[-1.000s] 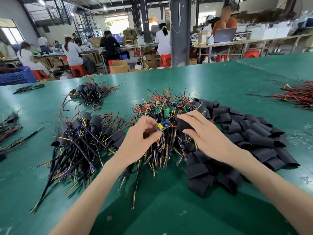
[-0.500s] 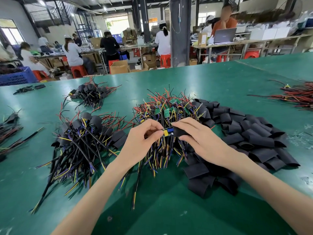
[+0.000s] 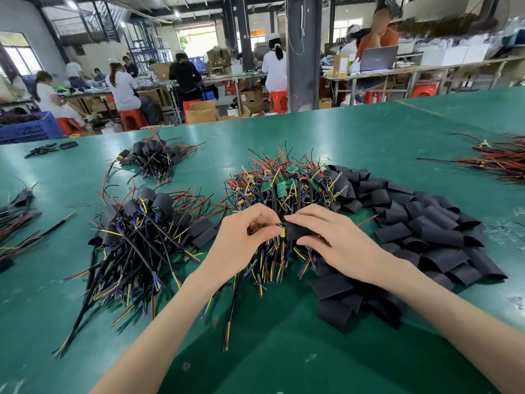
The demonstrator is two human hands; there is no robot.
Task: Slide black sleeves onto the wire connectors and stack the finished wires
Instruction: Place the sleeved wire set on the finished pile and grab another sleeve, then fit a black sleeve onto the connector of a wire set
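At centre-left of the frame my heap of sleeved wires (image 3: pixel 136 231) lies on the green table (image 3: pixel 284 351). Just right of it, my left hand (image 3: pixel 241 238) pinches the connector (image 3: pixel 281 231) between thumb and forefinger, above the pile of bare wires (image 3: pixel 284 189). My right hand (image 3: pixel 339 244) grips the black sleeve (image 3: pixel 299 231), whose mouth meets the connector so that only a yellow tip shows. As I judge it, I should keep my pinch light so the mouth stays open, line it up with the connector, and push straight. The loose sleeves (image 3: pixel 420 228) lie at the right.
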